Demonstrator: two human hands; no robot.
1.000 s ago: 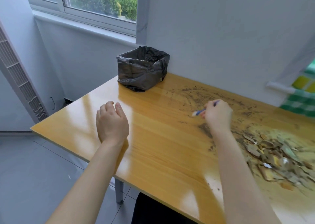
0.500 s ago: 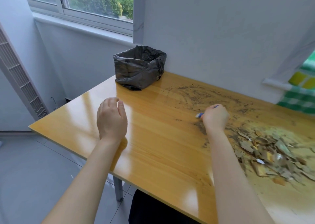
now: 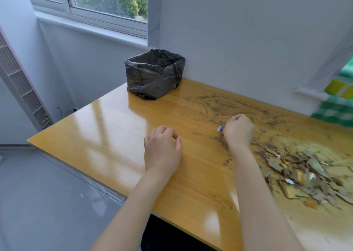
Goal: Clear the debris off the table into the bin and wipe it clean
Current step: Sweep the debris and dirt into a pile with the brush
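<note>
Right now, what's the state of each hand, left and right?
Left hand: fingers loosely curled, holding nothing.
Right hand: gripping a small blue tool.

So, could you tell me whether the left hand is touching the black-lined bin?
Apart. The head view shows a stretch of bare tabletop between the left hand and the bin.
</note>
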